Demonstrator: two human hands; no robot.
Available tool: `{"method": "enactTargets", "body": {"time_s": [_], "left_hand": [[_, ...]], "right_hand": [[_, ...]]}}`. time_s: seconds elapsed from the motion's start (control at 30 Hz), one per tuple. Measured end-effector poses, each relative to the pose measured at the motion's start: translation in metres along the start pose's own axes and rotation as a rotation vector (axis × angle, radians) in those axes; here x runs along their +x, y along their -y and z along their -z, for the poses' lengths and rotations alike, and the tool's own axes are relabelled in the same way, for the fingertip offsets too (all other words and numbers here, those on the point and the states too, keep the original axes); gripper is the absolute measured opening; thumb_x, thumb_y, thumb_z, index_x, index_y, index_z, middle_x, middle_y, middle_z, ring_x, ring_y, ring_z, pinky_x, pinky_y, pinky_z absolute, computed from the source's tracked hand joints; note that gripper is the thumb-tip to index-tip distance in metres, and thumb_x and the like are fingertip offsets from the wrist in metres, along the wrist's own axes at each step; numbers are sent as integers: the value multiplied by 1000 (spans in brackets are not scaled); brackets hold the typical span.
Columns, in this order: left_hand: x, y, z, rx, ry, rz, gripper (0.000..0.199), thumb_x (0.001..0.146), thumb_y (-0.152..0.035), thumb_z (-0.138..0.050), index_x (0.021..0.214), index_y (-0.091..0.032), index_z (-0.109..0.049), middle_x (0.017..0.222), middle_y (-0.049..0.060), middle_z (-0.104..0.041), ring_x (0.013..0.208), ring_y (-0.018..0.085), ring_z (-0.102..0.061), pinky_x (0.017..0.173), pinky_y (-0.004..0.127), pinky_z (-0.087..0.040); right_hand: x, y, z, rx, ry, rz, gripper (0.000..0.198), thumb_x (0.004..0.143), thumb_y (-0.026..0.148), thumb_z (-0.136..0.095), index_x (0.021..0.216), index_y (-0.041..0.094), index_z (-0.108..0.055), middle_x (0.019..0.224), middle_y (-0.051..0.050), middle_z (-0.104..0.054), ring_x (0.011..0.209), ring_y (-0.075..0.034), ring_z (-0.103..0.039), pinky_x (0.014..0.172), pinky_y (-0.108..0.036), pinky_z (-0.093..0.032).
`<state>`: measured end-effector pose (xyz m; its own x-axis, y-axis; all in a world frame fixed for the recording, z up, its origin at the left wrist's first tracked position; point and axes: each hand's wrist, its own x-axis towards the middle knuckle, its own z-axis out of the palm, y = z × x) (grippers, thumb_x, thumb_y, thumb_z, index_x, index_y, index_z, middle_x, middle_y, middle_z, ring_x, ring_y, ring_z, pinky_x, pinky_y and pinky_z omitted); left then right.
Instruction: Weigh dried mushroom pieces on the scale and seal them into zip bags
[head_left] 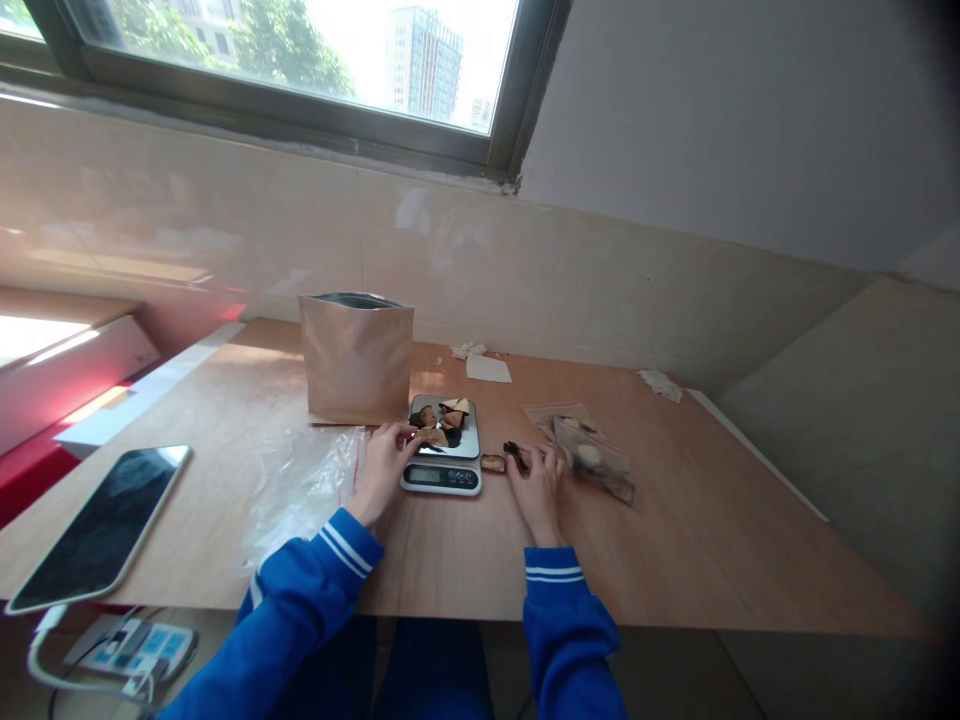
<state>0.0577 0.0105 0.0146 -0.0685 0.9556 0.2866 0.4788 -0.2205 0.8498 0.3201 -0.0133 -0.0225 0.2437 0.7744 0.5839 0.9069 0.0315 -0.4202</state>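
The dark strip [515, 456] is at your right hand [538, 478], at three o'clock from the scale [441, 488]. Its long axis runs roughly ten to four, the free end pointing toward ten. Your right thumb and fingers seem to pinch its near end. Just at its nine o'clock, the tan piece [493, 464] lies flat, long axis near nine to three.

It looks partway along — several dried pieces [452, 421] sit on the scale's plate, while the strip and the tan piece are off it. The display [426, 477] is too small to read. Your left hand [384, 462] reaches those pieces from eight o'clock; whether its fingers grip one, you cannot tell.

Farther out, the filled bag [592, 456] lies at three, the upright pouch [358, 365] at ten, the clear bag [300, 490] near eight.
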Motion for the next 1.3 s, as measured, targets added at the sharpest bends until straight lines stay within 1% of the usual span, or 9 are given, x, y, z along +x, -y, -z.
{"method": "enactTargets", "body": {"time_s": [0.17,0.27,0.37,0.5,0.63,0.7,0.8,0.9,1.3], "left_hand": [[-7,-9,1,63,-62,-78,25,85,-36,-58,98,-17,-67,95,9,-65,87,22,-61,79,37,-50],[-21,-20,17,61,-91,-94,24,90,-36,-50,95,-19,-65,97,8,-62,91,22,-59,79,36,-50],[-36,-25,38,145,-158,-103,22,91,-33,-46,95,-20,-63,97,8,-61,94,24,-56,85,40,-47],[-53,-8,54,317,-238,-68,22,90,-30,-43,100,-19,-60,98,10,-59,95,27,-53,90,47,-44],[-63,27,52,405,-285,-61,34,88,-38,-46,109,-12,-54,99,13,-52,97,31,-51,88,51,-46],[-65,39,50,431,-284,-73,35,87,-36,-46,111,-11,-53,99,13,-51,99,31,-51,87,51,-47],[-67,46,49,477,-247,-72,29,87,-33,-44,105,-13,-55,95,13,-53,92,30,-54,83,49,-48],[-67,45,51,519,-215,-85,25,89,-33,-42,100,-15,-56,92,13,-55,88,30,-55,80,48,-48],[-69,42,51,572,-168,-111,24,92,-32,-39,99,-15,-55,92,12,-55,85,28,-55,79,45,-47]], "right_hand": [[-6,-6,-7,-14,55,-22,32,88,37,-46,101,17,-67,103,-13,-57,96,-29,-47,87,-45,-38],[-7,-7,-7,-4,65,-31,32,88,35,-45,104,18,-66,104,-13,-57,96,-29,-48,87,-45,-38],[-7,-8,-7,13,64,-43,31,88,34,-44,104,17,-66,104,-13,-57,96,-28,-48,88,-45,-38],[-6,-9,-7,19,73,-53,31,87,33,-45,105,17,-65,104,-13,-57,98,-29,-49,90,-46,-38],[-6,-9,-8,22,71,-61,30,87,32,-44,104,17,-65,104,-14,-57,99,-29,-49,90,-46,-37],[-7,-9,-8,25,67,-65,30,87,32,-44,104,18,-65,104,-14,-57,100,-29,-49,90,-46,-37],[-7,-10,-8,37,64,-76,30,86,32,-45,104,18,-65,105,-13,-57,99,-29,-49,90,-46,-37],[-7,-12,-8,50,49,-91,30,86,31,-44,104,18,-64,105,-14,-57,99,-29,-49,89,-46,-37],[-6,-12,-6,49,43,-126,28,86,31,-46,100,18,-66,106,-13,-58,97,-29,-48,89,-46,-37]]}}
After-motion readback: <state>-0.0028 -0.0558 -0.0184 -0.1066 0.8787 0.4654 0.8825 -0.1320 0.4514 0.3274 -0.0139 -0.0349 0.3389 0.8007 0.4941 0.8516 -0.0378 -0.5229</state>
